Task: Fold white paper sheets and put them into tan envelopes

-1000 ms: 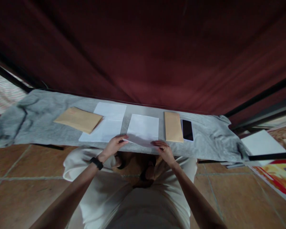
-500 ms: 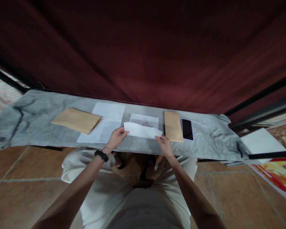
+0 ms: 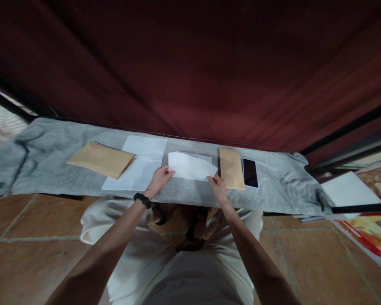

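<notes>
A wide, white, oblong paper sheet (image 3: 192, 166), far edge slanting to a pointed right corner, spans sideways over grey cloth (image 3: 187, 192).

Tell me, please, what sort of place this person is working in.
Possibly a room in a home, though I cannot be sure: there is a grey cloth spread out to work on, dark red fabric behind it, and a brown tiled floor below.

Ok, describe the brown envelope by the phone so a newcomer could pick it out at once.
Look at the long grey cloth below the dark red curtain. On its right half, between the right hand and a black-screened phone, lies the brown envelope. Unlike the slanted brown stack at left, its long sides run towards the curtain.
</notes>
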`<state>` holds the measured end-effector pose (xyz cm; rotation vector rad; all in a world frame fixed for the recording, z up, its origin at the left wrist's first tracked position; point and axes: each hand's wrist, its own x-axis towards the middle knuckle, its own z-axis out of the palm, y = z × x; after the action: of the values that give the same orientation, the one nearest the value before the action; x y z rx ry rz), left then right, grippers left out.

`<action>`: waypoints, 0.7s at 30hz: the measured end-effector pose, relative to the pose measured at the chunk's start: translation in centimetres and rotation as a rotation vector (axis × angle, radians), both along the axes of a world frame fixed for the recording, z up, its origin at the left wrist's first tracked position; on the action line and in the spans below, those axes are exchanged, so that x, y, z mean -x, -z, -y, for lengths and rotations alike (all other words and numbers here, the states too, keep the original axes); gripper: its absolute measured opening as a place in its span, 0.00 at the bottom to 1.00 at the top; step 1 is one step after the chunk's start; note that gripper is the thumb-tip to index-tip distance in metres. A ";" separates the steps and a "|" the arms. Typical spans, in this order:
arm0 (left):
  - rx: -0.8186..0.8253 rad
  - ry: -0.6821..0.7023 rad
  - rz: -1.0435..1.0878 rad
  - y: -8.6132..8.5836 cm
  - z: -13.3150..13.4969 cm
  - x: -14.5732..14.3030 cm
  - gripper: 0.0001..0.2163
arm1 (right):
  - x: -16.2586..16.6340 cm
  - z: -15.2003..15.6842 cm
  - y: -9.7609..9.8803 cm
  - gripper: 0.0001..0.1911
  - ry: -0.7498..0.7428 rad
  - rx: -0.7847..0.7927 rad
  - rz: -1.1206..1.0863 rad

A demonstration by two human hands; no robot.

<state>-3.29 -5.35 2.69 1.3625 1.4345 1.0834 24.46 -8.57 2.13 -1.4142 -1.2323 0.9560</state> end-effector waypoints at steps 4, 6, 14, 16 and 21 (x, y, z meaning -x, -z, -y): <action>-0.029 -0.019 0.026 -1.3 0.2 -0.2 0.19 | 0.0 0.2 -1.2 0.21 0.001 -0.024 -0.029; -0.068 -0.038 0.051 -2.9 0.3 -0.3 0.19 | -0.2 0.2 -2.4 0.21 0.005 -0.051 -0.040; -0.123 0.078 0.198 -10.1 0.2 -0.6 0.27 | -0.9 -1.7 -9.0 0.18 0.031 -0.160 -0.291; -0.120 0.105 0.173 -10.9 0.4 -0.6 0.27 | -0.9 -2.4 -10.4 0.17 0.065 -0.196 -0.389; -0.094 0.106 0.157 -11.6 1.1 -0.9 0.26 | -1.0 -3.7 -12.0 0.12 0.099 -0.243 -0.460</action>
<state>-2.39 -6.43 14.25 1.3711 1.1974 1.1735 25.41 -4.86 14.12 -0.9843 -0.8899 0.9597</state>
